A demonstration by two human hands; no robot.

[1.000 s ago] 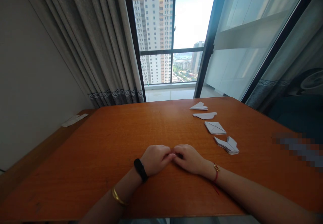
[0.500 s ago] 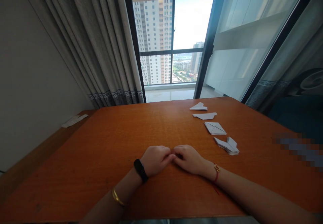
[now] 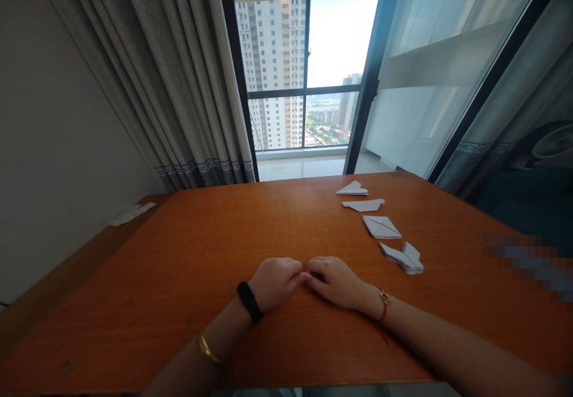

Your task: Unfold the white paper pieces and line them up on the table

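My left hand [image 3: 276, 282] rests on the wooden table with its fingers curled in, a black band round the wrist. Its thumb and fingertips meet those of my right hand [image 3: 336, 281], whose fingers are also bent inward; a dark gap shows between its thumb and index finger. I see nothing held in either hand. Nearest to my right hand lies a folded paper piece [image 3: 405, 258] with a raised flap. Behind it are a flat folded paper diamond [image 3: 382, 227], a long narrow folded paper [image 3: 363, 205] and a pointed folded paper [image 3: 353, 188], in a slanting row.
The orange-brown table [image 3: 215, 224] reaches toward a window [image 3: 304, 91]. A grey curtain [image 3: 179, 86] hangs at the left. White paper [image 3: 132, 214] lies on a ledge by the left wall. A blurred, pixelated patch [image 3: 535, 265] covers something at the right edge.
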